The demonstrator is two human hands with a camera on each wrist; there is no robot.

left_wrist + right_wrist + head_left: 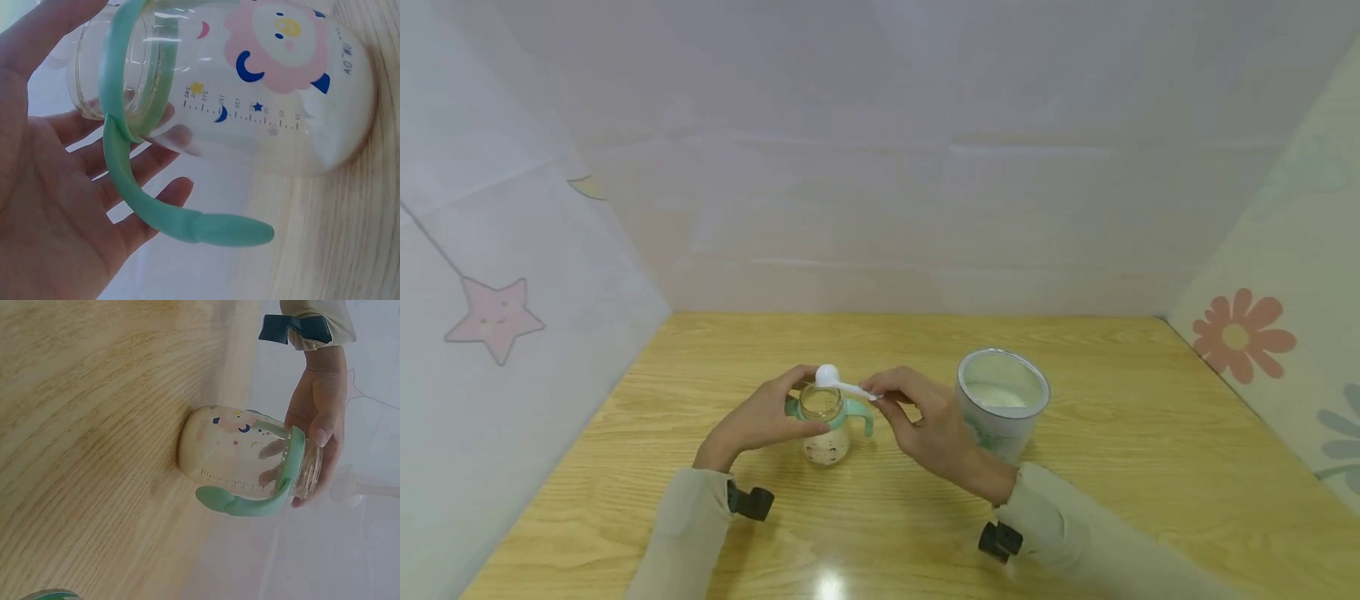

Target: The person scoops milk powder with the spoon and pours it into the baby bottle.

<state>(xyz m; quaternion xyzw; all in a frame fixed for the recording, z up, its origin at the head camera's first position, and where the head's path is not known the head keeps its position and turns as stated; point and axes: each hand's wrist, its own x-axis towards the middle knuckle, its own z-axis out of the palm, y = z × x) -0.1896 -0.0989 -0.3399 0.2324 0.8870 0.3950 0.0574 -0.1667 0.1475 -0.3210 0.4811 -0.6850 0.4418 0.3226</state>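
Note:
A clear baby bottle with a green two-handled ring stands upright on the table, its mouth uncovered. White powder lies at its bottom in the left wrist view, under printed measuring marks. My left hand holds the bottle around its neck, thumb on the near side and fingers behind. Between thumb and fingers my right hand pinches the handle of a white measuring scoop. The scoop's round bowl is just above the bottle's mouth; its contents are hidden. The right wrist view also shows the scoop beyond the bottle's rim.
Right of my right hand stands an open tin with pale powder inside. The wooden table meets pale cloth walls at the back and sides. Dark wrist cameras are strapped at both sleeves.

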